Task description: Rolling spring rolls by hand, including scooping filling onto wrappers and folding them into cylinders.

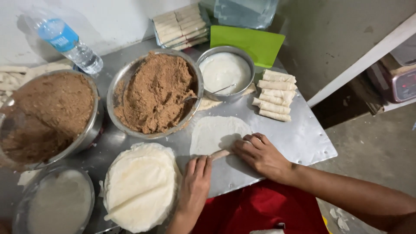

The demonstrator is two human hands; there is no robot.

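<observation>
A thin round wrapper (216, 132) lies flat on the steel table (303, 138), its near edge rolled into a narrow tube (220, 154). My left hand (196, 182) presses fingertips on the tube's left end. My right hand (260, 154) curls over its right end. Both hands rest on the roll. A stack of round wrappers (141, 184) sits just left of my left hand. A large steel bowl of brown filling (156, 93) stands behind the wrapper, with a spoon handle at its right rim.
Several finished rolls (275, 95) lie at the right. A steel bowl of white paste (224, 71) stands behind them. A second filling bowl (50, 112), a paste bowl (58, 203), a water bottle (71, 43), a tray of rolls (182, 26) and a green board (249, 43) surround them.
</observation>
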